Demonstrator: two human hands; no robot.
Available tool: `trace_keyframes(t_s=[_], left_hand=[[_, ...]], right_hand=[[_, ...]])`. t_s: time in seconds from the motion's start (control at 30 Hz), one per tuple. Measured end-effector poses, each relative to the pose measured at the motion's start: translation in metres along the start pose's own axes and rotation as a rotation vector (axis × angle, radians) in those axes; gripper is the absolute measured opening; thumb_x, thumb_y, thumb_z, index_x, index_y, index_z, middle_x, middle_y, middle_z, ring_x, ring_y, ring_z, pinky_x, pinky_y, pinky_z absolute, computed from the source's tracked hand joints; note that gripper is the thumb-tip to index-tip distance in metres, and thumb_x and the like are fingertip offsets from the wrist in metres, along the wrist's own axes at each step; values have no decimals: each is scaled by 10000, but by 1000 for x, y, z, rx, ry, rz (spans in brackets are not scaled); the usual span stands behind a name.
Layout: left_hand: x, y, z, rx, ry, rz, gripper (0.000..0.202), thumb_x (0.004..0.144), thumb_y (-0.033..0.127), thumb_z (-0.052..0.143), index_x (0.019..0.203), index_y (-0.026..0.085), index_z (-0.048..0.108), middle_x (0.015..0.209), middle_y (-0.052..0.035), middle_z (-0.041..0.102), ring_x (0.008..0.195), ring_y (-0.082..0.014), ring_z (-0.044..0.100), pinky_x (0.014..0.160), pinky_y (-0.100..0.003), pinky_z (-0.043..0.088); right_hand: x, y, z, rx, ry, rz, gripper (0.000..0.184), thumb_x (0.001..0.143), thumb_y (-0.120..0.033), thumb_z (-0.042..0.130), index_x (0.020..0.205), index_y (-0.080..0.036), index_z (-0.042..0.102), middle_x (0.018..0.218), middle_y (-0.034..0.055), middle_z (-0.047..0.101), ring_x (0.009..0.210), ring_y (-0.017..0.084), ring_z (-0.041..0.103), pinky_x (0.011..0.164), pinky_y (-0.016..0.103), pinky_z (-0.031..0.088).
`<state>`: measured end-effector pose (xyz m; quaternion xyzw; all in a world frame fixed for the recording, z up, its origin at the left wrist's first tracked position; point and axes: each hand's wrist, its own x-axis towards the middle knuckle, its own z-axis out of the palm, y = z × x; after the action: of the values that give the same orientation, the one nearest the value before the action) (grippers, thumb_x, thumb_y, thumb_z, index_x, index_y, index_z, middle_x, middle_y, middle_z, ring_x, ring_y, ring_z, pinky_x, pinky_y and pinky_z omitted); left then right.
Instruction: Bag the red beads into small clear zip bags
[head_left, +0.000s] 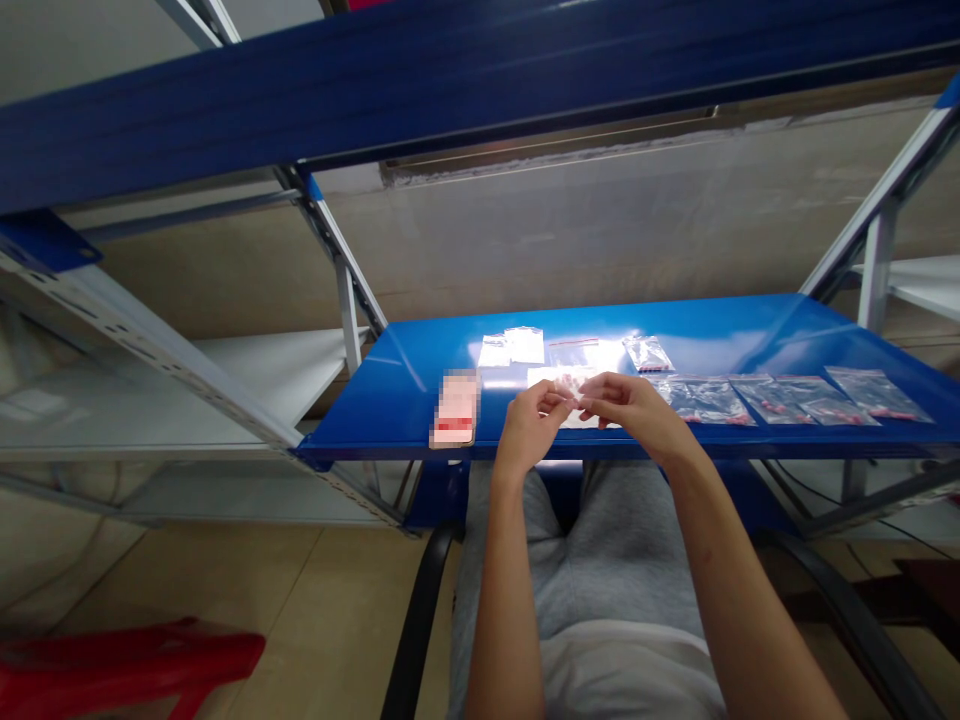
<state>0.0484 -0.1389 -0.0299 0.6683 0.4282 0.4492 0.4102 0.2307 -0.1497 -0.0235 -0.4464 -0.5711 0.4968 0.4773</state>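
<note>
Translucent packet (571, 390) is what I have at the centre of the feed, pinched just above the blue steel shelf (720, 335) between the left hand (532, 428) and the right hand (626, 408). Fingers (559, 398) on both hands are closed at the tips on it, thumbs and forefingers meeting; at this resolution I cannot tell what is inside it. Just under the hands lies a white sheet (559, 418). Beyond it I can pick out two white packets (510, 346), a flat bag with a red strip (576, 350) and a small clear zip bag (649, 353). To the right, a row of clear zip bags holding small red pieces (701, 400) lies near the shelf's front edge. To the left, a pink-and-white pack (456, 410) sits at the edge, too blurred for me to read. The person is seated, with grey shorts (622, 560) below the shelf and black chair arms (420, 620) on either side, and a red plastic object (127, 665) lies on the tiled floor (337, 610).
</note>
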Motion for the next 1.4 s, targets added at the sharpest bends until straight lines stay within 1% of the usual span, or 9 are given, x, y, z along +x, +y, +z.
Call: trace_keyframes(t_s=[0.1, 0.27, 0.67, 0.87, 0.93, 1.03, 1.1, 1.27, 1.4], left_hand=[[0, 2, 1, 36, -28, 5, 72, 881, 239, 697, 905, 178, 727, 838, -47, 755, 801, -172, 702, 750, -270, 529], [1, 2, 5, 36, 9, -9, 84, 871, 252, 719, 889, 173, 740, 845, -50, 760, 797, -175, 696, 741, -272, 519], [3, -2, 5, 60, 49, -23, 111, 867, 263, 721, 832, 163, 752, 824, -58, 772, 793, -192, 706, 766, -290, 529], [4, -4, 8, 37, 54, -38, 127, 888, 274, 691, 879, 170, 764, 879, -73, 787, 816, -205, 729, 766, -294, 550], [3, -4, 8, -7, 63, -55, 116, 878, 236, 687, 947, 167, 750, 872, -73, 788, 786, -198, 735, 755, -293, 556], [2, -3, 8, -87, 83, -109, 244, 845, 175, 698, 1090, 174, 696, 830, -57, 786, 711, -183, 740, 710, -276, 555], [1, -2, 9, -115, 96, -127, 271, 831, 163, 710, 1099, 183, 670, 805, -47, 783, 687, -180, 741, 684, -263, 547], [8, 3, 26, -165, 130, -129, 173, 821, 158, 712, 981, 184, 650, 824, -55, 777, 684, -178, 739, 677, -265, 548], [28, 6, 56, -183, 126, -138, 193, 824, 176, 720, 976, 201, 603, 791, -32, 770, 690, -175, 746, 662, -250, 519]], right_hand=[[-2, 0, -3, -7, 18, -3, 384, 712, -482, 832, 922, -192, 692, 773, 55, 743, 748, 223, 715, 604, 296, 506], [-4, 0, -9, 4, 37, 3, 398, 716, -470, 838, 964, -197, 687, 816, 71, 758, 800, 247, 740, 648, 321, 546], [-5, 1, -17, -6, 28, 47, 443, 664, -507, 897, 902, -185, 708, 830, 60, 732, 797, 243, 740, 654, 316, 561], [-4, 1, -20, -44, -2, 59, 415, 679, -505, 879, 870, -183, 700, 815, 62, 729, 797, 233, 732, 665, 311, 564], [-4, 2, -22, -62, -20, 67, 401, 688, -502, 868, 856, -181, 694, 816, 63, 730, 801, 228, 730, 668, 307, 566], [-4, 4, -28, -87, -19, 67, 389, 695, -492, 857, 858, -181, 689, 828, 60, 733, 795, 216, 722, 671, 301, 566], [-3, 4, -33, -116, -31, 79, 379, 707, -481, 843, 886, -183, 691, 808, 58, 737, 793, 215, 717, 675, 302, 565], [6, -7, -54, -253, -117, 134, 311, 759, -457, 779, 890, -186, 700, 804, 75, 746, 793, 221, 707, 651, 300, 549], [19, -22, -87, -419, -70, 133, 273, 761, -443, 746, 795, -177, 700, 782, 78, 736, 741, 203, 671, 584, 271, 490]])
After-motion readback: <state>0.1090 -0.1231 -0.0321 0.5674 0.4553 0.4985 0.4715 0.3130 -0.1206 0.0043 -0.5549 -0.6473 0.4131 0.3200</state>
